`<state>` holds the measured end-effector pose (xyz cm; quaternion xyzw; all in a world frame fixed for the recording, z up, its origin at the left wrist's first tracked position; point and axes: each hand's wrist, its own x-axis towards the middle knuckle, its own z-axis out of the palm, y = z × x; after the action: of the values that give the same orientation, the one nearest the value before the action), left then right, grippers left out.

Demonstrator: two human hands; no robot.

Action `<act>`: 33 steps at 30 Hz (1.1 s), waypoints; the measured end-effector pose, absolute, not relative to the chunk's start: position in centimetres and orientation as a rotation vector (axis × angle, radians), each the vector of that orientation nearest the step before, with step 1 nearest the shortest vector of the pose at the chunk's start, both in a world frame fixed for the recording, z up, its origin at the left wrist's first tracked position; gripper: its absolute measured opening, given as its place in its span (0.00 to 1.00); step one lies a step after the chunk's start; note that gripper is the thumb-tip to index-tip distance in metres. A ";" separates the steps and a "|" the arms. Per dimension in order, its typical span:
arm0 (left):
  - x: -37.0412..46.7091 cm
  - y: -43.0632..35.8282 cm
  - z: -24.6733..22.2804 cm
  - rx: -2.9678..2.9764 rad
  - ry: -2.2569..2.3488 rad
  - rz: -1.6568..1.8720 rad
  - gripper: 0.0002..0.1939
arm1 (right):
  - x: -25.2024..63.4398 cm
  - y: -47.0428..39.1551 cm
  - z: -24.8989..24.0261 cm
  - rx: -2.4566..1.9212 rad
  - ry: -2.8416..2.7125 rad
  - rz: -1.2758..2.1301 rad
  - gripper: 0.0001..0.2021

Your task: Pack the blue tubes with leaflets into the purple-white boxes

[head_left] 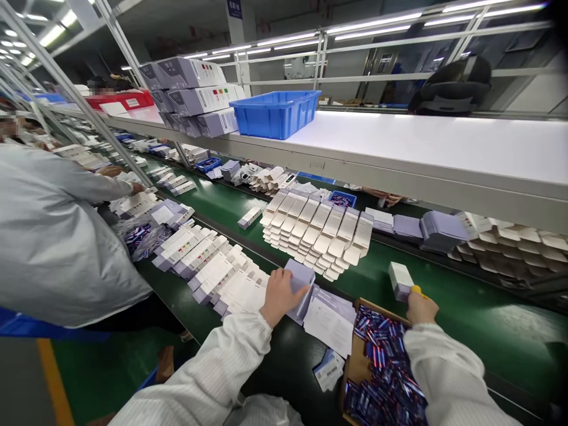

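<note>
My left hand (281,294) rests with spread fingers on a stack of lilac booklets (301,273), in front of the piled flat cartons. On the right, my right hand (421,306) is closed at the near end of a small white and lilac box (400,280) over the green belt; a yellow tip shows at its fingers. White leaflets (329,319) lie fanned between my hands. Nearer to me, a cardboard tray (360,361) holds many dark blue and red wrapped pieces (390,361). Rows of white cartons (208,266) lie left of my left hand.
Open white cartons (317,228) are piled on the green belt (492,302). Above runs a white shelf (426,142) with a blue bin (277,115) and stacked grey boxes (190,89). A person in a pale coat (66,236) works at the left. Small cards (329,370) lie beside the tray.
</note>
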<state>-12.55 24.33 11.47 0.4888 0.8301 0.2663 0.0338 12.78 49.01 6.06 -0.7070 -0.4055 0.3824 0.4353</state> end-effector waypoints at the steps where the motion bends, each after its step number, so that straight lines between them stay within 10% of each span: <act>1: -12.4 25.0 11.3 1.511 2.561 0.771 0.28 | 12.5 49.2 6.0 -1.836 -1.054 0.913 0.15; 15: -16.5 24.1 11.7 1.016 2.362 1.119 0.11 | 6.6 29.3 2.0 -1.048 -2.930 0.147 0.13; 24: -17.3 13.7 11.3 0.245 1.462 1.797 0.21 | 6.0 28.6 0.4 -1.045 -2.859 0.212 0.12; 33: -13.3 11.7 8.6 0.102 1.131 1.541 0.18 | 7.9 28.4 4.7 -0.990 -2.380 0.110 0.13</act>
<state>-13.35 11.66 8.61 0.0435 0.4828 0.6582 0.5760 7.91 28.38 4.73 -0.3685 -0.8865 0.0410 0.2770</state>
